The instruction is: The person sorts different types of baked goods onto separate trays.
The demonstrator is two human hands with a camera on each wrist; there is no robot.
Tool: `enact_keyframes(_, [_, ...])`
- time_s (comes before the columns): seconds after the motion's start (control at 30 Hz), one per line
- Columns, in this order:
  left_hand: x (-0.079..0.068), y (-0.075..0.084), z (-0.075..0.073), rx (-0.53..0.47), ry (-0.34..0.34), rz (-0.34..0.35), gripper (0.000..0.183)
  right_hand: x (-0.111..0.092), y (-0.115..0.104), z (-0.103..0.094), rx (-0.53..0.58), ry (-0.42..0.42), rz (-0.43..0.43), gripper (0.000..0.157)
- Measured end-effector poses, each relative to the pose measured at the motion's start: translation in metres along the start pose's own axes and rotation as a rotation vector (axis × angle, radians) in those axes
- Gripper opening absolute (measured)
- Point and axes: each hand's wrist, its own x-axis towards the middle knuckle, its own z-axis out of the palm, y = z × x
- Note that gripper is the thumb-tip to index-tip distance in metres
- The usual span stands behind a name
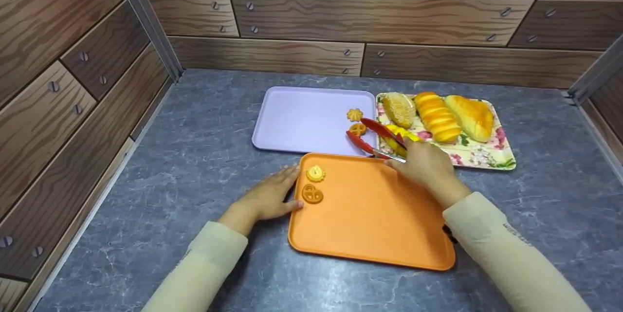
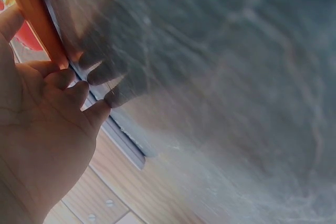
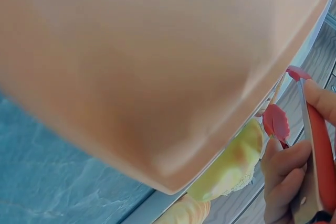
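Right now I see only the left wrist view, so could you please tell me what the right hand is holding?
Observer: The right hand holds red-tipped tongs.
Operator: Thank you. And what lies on the orange tray, near the left hand?
Observer: A yellow cookie and, just nearer to the person, a brown pretzel.
Operator: Are the tips of the tongs closed together?
Observer: No, in the head view they are apart, with another pretzel between them, at the purple tray; whether they touch it, I cannot tell.
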Motion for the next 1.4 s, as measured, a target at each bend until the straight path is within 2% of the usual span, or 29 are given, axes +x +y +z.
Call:
enact_keyframes(0.43, [-0.001,0.002,-0.001,-0.002,0.005,0.004,0.079,0.001,-0.001,0.0,0.002,0.017,-0.011,0.084])
enact_keyframes(0.73, [-0.001,0.001,0.0,0.001,0.0,-0.002,0.08,-0.001,0.003,0.002,0.028,-0.007,0.003,0.098])
enact_keyframes(0.93, [-0.001,0.001,0.0,0.004,-0.004,-0.009,0.08,-0.006,0.001,0.001,0.055,-0.009,-0.004,0.116])
enact_keyframes(1.03, [-0.001,0.001,0.0,-0.002,0.0,-0.002,0.08,-0.009,-0.002,0.002,0.066,-0.007,-0.025,0.12])
enact_keyframes(1.23, [0.0,0.001,-0.001,0.001,-0.005,-0.005,0.08,-0.019,-0.012,0.005,0.055,0.03,-0.104,0.117])
enact_keyframes(1.4, [-0.001,0.001,-0.001,-0.005,-0.001,0.001,0.08,-0.025,-0.019,0.009,0.05,0.057,-0.18,0.105])
